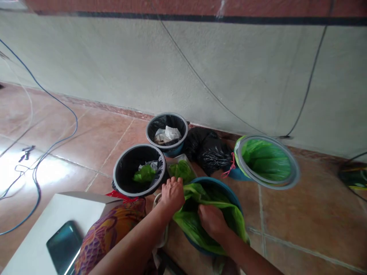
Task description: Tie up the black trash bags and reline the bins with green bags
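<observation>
A blue bin [237, 196] stands in front of me with a green plastic bag [190, 221] spread inside it and over its rim. My left hand [172, 194] is closed on the bag's left edge. My right hand [212, 220] is a closed fist over the bag's opening, against the green plastic; its fingertips are hidden. Just beyond my left hand, a pale square container [172, 159] holds a crumpled green bag [182, 171].
Two black-lined bins [117, 168] [148, 131] hold crumpled waste. A knotted black bag [213, 152] leans by the wall. Right of it stands a green-lined bin [295, 172]. A phone [64, 244] lies on a white box [37, 225]. Blue cable [57, 99] crosses the tiles.
</observation>
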The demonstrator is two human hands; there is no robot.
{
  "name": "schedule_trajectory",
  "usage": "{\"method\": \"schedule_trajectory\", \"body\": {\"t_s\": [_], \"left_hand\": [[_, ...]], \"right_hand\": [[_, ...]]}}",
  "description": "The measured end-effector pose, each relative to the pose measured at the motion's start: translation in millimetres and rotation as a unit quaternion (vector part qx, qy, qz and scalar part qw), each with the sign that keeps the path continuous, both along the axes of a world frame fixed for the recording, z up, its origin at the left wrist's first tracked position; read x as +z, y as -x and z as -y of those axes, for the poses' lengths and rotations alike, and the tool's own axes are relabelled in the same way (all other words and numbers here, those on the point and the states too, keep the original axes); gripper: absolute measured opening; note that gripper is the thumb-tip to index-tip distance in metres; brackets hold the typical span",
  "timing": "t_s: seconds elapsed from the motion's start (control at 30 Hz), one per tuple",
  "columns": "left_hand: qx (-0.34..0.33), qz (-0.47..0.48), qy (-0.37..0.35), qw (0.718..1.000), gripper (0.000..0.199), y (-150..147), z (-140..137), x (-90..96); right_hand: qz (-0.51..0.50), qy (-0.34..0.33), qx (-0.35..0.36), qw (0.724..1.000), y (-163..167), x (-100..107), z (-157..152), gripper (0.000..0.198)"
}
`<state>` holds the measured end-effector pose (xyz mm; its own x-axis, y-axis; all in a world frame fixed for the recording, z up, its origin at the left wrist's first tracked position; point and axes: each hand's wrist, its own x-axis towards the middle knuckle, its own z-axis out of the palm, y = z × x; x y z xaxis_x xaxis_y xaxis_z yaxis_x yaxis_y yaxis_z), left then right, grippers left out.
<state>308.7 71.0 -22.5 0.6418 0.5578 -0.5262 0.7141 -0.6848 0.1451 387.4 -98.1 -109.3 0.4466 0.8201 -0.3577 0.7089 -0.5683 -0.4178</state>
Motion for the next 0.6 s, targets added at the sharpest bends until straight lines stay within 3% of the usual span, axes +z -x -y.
{"method": "schedule_trajectory", "body": {"t_s": [0.13, 0.27, 0.33, 0.5, 0.6], "left_hand": [[-0.031, 0.068, 0.027, 0.997, 0.047, -5.1, 5.9, 1.2], [-0.068, 0.130, 0.039, 0.988, 0.039, -12.4, 11.0, -2.8], [-0.082, 0.125, 0.043, 0.988, 0.036, -14.7, 12.0, -5.1], [-0.106, 0.053, 0.037, 0.992, 0.030, -16.4, 9.4, -5.7], [-0.105, 0.031, 0.025, 0.994, 0.030, -16.3, 6.0, -5.3]], "right_hand": [[0.084, 0.017, 0.036, 0.996, -27.8, 33.9, -4.1, 0.034], [0.077, 0.179, 0.055, 0.979, -55.1, 23.2, -6.0, 0.026], [0.061, 0.208, 0.060, 0.974, -58.1, 12.7, -1.0, 0.027], [0.025, 0.199, 0.069, 0.977, -57.0, 9.5, 20.1, 0.028], [-0.003, 0.134, 0.038, 0.990, -61.8, 16.8, 32.4, 0.025]]}}
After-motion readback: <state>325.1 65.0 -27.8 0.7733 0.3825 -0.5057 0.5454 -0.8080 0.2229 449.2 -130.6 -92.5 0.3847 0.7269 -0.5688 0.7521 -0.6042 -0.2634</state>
